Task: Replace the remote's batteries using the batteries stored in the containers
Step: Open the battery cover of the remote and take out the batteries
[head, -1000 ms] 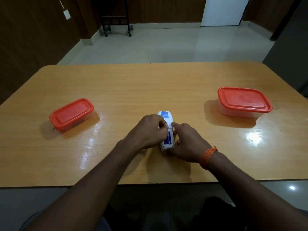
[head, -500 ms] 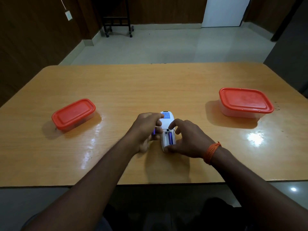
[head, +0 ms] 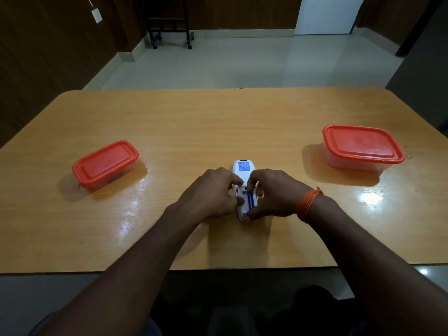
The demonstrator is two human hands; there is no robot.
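Note:
The white remote [head: 243,169] lies back-up on the wooden table [head: 218,122], its battery bay uncovered. One blue battery [head: 252,201] sits in the bay's right slot, and the left slot looks bare. My left hand [head: 211,192] curls against the remote's left edge, index finger and thumb pinching its side. Whatever may be inside its palm is hidden. My right hand [head: 274,192] grips the remote from the right, index finger on top and thumb at the near end. Both red-lidded containers are closed, one at the left [head: 105,163] and one at the right [head: 362,146].
An orange thread band [head: 309,204] circles my right wrist. Beyond the table's far edge is tiled floor with a black wheeled stand [head: 169,23]. The table's near edge runs just below my forearms.
My left fingers drew a blue battery out of the bay's left side, then returned to the remote's left edge. My right hand shifted its grip slightly. The containers stayed put.

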